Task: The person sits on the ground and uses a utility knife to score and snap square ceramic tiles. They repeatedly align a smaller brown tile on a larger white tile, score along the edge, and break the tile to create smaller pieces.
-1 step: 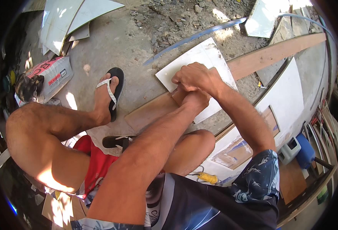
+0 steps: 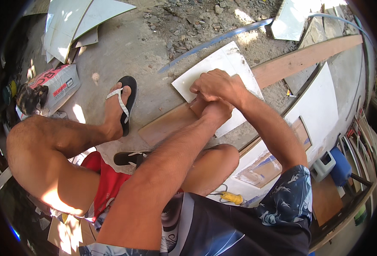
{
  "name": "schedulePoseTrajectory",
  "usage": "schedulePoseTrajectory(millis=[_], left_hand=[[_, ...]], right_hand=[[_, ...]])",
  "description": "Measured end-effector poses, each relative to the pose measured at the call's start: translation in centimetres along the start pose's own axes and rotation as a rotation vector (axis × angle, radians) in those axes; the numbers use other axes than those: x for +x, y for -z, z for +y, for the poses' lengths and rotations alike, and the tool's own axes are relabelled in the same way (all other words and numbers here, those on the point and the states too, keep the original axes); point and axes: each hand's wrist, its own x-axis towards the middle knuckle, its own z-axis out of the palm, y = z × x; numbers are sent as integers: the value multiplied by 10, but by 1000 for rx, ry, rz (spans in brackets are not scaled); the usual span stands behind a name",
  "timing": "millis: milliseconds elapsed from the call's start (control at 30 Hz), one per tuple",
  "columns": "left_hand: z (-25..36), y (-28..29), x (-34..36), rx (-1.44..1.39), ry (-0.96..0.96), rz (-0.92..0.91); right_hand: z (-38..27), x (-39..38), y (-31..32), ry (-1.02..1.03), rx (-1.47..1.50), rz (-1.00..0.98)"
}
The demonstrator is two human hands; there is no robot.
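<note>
My right hand (image 2: 217,85) is closed, knuckles up, over a white board (image 2: 233,57) lying on a brown wooden plank (image 2: 162,126). Just below it, my left hand (image 2: 218,112) is closed too, its fingers tucked under the right hand. The hands touch each other. A small reddish-brown edge shows beside the fingers, but whatever they grip is mostly hidden. The plank runs out from under the board on both sides.
Rubble (image 2: 188,25) lies beyond a blue-grey strip (image 2: 218,41). A large white panel (image 2: 321,98), a yellow tool (image 2: 231,197) and a blue jug (image 2: 340,166) are on the right. At left, a cat (image 2: 31,98) sits by a printed sack (image 2: 64,83).
</note>
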Motion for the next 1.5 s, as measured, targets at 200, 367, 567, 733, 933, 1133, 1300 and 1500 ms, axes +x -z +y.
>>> schedulePoseTrajectory(millis=[200, 367, 567, 733, 933, 1133, 1300, 1500], left_hand=[[2, -14, 0, 207, 204, 248], [0, -11, 0, 149, 137, 286], [-7, -23, 1, 177, 148, 325], [-10, -11, -3, 65, 86, 294], [-12, -9, 0, 152, 48, 318], [-29, -1, -5, 276, -66, 318], [-52, 7, -8, 108, -170, 414], [-119, 33, -27, -547, 341, 740]], right_hand=[[58, -17, 18, -23, -110, 110], [160, -59, 60, -296, -542, 74], [178, -162, 136, -444, -447, 690], [128, -167, 43, -702, 231, 1261], [-29, -82, -162, -1214, 1259, 1671], [-171, -30, -205, -1438, 1471, 1469], [-184, -10, -169, -1472, 1267, 1449], [-165, 3, -119, -1452, 1210, 1329]])
